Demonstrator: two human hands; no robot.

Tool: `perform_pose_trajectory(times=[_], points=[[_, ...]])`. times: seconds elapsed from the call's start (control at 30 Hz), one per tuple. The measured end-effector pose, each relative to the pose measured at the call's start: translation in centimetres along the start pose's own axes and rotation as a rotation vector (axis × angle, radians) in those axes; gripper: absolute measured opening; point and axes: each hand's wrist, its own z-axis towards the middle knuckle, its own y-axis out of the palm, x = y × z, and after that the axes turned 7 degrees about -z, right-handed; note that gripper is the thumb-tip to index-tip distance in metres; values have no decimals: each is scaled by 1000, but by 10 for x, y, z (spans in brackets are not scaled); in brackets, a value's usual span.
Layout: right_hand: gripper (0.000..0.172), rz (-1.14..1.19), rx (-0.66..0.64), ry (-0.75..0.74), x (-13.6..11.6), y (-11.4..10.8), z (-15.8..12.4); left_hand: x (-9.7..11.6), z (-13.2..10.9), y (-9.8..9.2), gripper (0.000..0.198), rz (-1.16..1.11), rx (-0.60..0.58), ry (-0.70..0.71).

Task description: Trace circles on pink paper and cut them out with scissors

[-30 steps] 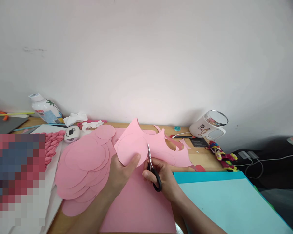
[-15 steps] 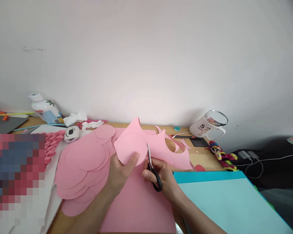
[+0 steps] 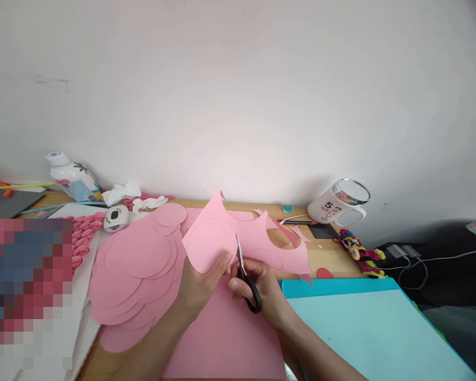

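Head view shows the left hand pinching a pink paper sheet held up off the desk, thumb on its lower edge beside a drawn circle. The right hand is clasped through the black-handled scissors, blades biting into the sheet just beside that thumb. With the blades this near, the thumb could get nicked. The sheet, weakened by cut-out holes, sags rightward, so it may flex or tear and drag the cut off the line.
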Motion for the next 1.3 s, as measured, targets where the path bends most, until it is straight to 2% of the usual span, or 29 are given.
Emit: perform_pose_trajectory(times=[0.13,0.27,0.6,0.8,0.97,1.3], points=[[39,56,6,31,0,-1,1,1,0,1,13,20,-12,-20],[35,53,49,-33,2,-3,3,2,-1,1,18,-2,-98,-37],[31,53,34,-64,6,-4,3,2,-1,1,30,-14,-90,-43],[32,77,21,-63,4,-4,3,4,-2,1,24,-12,-93,-57],[31,98,12,-71,2,-3,2,5,-1,2,25,-10,-94,-30],[30,98,-7,-82,2,-5,4,-3,1,-3,14,16,-91,-21]])
